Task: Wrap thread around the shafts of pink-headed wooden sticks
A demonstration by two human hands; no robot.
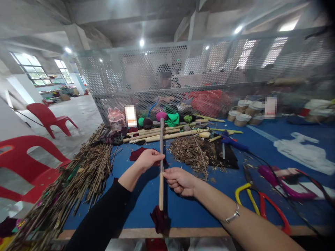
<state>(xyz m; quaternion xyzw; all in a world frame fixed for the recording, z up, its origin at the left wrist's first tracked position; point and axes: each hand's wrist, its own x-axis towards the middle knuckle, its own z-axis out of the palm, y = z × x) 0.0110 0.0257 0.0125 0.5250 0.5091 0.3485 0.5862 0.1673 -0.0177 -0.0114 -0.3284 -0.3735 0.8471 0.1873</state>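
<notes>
A long straight stick [161, 190] points away from me above the blue table; its near part is pale and smooth, its far part greyish. My left hand [149, 159] pinches it near the middle between thumb and fingers. Just below, my right hand [180, 181] has its fingers curled and its thumb and forefinger closed at the stick, where the two colours meet. Whether a thin strand is in that pinch I cannot make out. A dark red cloth [159, 219] lies at the stick's near end. A magenta ball [161, 116] shows at its far end; whether they touch is unclear.
Thin twigs [91, 170] are heaped at the left. Wood shavings [190, 153] lie right of centre, before pale sticks [157, 134]. Red-and-yellow-handled shears [250, 190], a blue glue gun [231, 139] and a magenta tool [288, 183] with cords lie right. A perforated screen [131, 76] stands behind.
</notes>
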